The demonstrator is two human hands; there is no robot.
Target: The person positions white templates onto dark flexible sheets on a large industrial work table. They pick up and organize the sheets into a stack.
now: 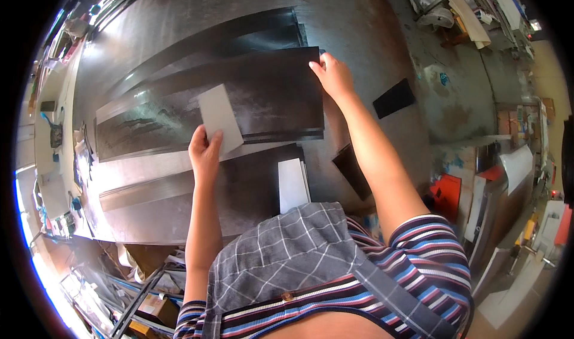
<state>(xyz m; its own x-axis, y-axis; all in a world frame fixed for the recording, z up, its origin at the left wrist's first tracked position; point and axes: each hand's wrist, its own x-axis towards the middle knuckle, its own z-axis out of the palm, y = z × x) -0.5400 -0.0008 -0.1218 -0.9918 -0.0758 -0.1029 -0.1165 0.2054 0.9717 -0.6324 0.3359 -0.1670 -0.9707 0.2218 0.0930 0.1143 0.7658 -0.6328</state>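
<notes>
Though dark, glossy oblong sheets

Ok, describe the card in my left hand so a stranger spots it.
On the grey worktable, find the middle pile of black sheets. Your left hand holds a grey rectangular card over them. Unlike the white cards by your apron, it's grey.

On the tabletop, the middle stack lies between the far stack and the near stack, with the card over the middle one, slips on the near stack's right end, and a small piece near the tabletop's right edge.
</notes>
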